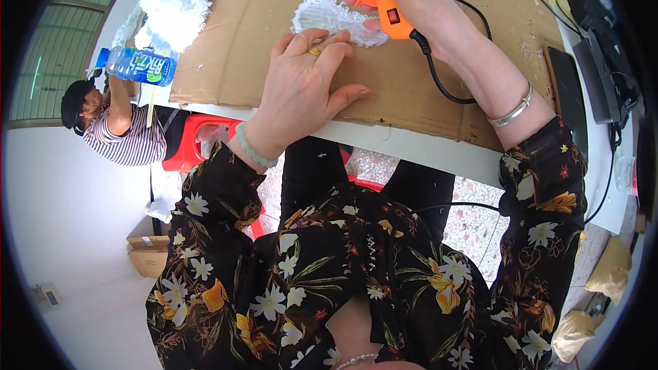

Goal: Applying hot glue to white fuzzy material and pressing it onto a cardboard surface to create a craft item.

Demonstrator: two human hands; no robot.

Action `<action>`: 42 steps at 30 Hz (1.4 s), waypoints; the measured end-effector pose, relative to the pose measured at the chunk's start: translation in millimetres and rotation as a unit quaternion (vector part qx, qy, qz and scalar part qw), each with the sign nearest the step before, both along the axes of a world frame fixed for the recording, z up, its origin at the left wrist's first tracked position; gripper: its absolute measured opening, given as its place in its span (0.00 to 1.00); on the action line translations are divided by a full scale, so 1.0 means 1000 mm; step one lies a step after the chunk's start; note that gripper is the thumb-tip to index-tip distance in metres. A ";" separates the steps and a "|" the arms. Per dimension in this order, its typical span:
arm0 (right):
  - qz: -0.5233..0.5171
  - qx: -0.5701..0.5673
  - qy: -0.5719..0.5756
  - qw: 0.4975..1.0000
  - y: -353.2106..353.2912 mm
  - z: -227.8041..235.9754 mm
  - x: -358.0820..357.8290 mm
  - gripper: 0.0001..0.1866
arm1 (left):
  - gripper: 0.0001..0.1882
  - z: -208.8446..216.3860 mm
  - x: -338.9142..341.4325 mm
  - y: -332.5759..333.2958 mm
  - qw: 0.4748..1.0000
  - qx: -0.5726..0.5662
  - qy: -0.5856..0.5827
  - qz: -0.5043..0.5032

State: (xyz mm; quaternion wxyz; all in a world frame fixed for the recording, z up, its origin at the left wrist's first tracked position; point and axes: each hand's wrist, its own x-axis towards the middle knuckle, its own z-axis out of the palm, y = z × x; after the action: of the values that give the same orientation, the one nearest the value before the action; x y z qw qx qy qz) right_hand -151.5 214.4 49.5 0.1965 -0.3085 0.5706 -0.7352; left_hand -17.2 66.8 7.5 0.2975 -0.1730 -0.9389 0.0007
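A fuzzy white fabric piece (pixel 322 14) lies on a flat sheet of brown cardboard (pixel 247 48). My left hand (pixel 301 82) rests at its near edge, fingertips bent down onto the white fringe and thumb spread apart; what lies under the fingertips is partly hidden. An orange glue gun (pixel 392 17) with a red switch is gripped in my right hand (pixel 435 10), just right of the fabric piece. Its front end runs toward the top edge of the picture. From the handle a black cord (pixel 435 72) loops over the cardboard.
Heaps of white fluffy material (pixel 181 3) lie at the far left, by a tipped drink bottle (pixel 140 66) with a blue cap. A seated person (pixel 120 123) in stripes is at the left, near a red stool (pixel 188 140). Black power strips and cables (pixel 600 75) line the right edge.
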 end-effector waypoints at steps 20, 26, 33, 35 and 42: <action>-0.024 0.123 0.016 0.992 0.003 -0.008 -0.001 0.22 | 0.25 0.001 0.004 0.000 1.000 -0.002 -0.003 0.012; -0.010 0.108 0.005 0.994 0.005 -0.013 -0.004 0.25 | 0.25 0.003 -0.004 -0.001 1.000 -0.011 0.005 0.012; 0.021 0.062 -0.022 0.998 0.002 -0.002 -0.004 0.14 | 0.26 0.008 0.011 0.001 0.999 0.007 0.052 0.008; 0.012 0.025 -0.063 0.998 0.000 -0.002 -0.001 0.14 | 0.26 0.005 0.011 0.007 0.999 -0.010 0.046 -0.016; 0.006 -0.013 -0.030 0.999 -0.001 -0.008 -0.007 0.14 | 0.28 0.004 0.005 0.015 0.999 -0.013 -0.027 -0.034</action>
State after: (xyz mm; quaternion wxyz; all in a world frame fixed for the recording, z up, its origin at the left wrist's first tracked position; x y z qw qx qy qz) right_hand -158.5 213.6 41.1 0.2143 -0.2922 0.5528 -0.7504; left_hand -12.6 82.1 11.2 0.2698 -0.2088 -0.9400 -0.0023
